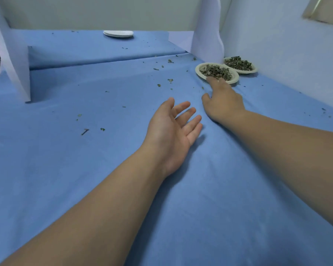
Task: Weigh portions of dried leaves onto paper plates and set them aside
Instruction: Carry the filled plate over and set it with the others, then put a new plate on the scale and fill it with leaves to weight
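Both arms are showing bare all the way down: the left hand (173, 129) is appearing mid-frame on a forearm entering from the lower left, the right hand (224, 101) on one entering from the right edge

Nearer plate (197, 71) rim beneath right fingertips (211, 80)

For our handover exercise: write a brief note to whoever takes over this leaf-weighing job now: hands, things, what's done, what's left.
Left hand: open, palm up, empty, above the blue cloth.
Right hand: fingers straight, tips at the near rim of the nearer filled plate.
Things: second filled plate just behind it, to the right; white paper plate at the far edge; leaf crumbs scattered on the cloth. No scale in view.
Done: two portions plated and set aside.
Left: further portions, if needed.
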A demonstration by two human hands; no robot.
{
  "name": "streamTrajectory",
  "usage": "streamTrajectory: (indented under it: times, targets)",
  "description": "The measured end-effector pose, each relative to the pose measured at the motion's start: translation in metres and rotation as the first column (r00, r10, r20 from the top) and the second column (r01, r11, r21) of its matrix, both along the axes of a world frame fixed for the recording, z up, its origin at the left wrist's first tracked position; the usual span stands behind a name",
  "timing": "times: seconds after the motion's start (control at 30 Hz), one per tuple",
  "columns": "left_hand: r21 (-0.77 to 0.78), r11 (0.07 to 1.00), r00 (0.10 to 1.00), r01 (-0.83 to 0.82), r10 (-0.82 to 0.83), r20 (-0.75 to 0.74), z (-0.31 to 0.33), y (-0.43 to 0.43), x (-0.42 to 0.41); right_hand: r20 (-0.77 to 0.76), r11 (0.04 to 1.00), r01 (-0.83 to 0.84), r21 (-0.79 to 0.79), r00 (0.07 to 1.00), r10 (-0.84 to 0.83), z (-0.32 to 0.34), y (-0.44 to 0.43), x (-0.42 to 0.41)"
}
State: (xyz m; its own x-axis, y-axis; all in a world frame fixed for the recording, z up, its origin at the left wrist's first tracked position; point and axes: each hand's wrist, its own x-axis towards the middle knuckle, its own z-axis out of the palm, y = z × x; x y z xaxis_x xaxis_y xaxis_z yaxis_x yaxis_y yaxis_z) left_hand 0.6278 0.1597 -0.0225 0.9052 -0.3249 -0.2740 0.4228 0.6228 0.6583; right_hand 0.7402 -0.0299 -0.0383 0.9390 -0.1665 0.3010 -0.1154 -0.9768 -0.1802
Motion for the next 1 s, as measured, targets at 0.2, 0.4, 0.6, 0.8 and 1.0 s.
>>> streamTrajectory:
  times: [0.2,0.4,0.6,0.8,1.0]
  targets:
    - [0.377,0.925,0.958,-0.035,-0.076,0.276,-0.002,-0.043,-0.03,0.083,0.985,-0.028,0.172,0.996,0.014,0.02,0.007,-0.127]
    - [0.826,0.517,0.694,-0.226,-0.51,0.509,-0.004,-0.053,-0.079,0.119,0.953,0.029,0.303,0.99,-0.069,0.035,-0.001,-0.345]
    - [0.8,0.568,0.58,-0.194,-0.592,0.56,0.003,-0.101,-0.233,0.136,0.92,0.127,0.371,0.973,-0.189,0.041,-0.02,-0.547]
    - [0.749,0.661,0.371,-0.059,-0.681,0.631,0.031,-0.168,-0.394,0.243,0.867,0.24,0.437,0.896,-0.371,0.052,-0.061,-0.667]
    - [0.725,0.689,0.108,0.008,-0.721,0.684,0.067,-0.219,-0.509,0.322,0.814,0.266,0.517,0.82,-0.473,0.057,-0.099,-0.767]
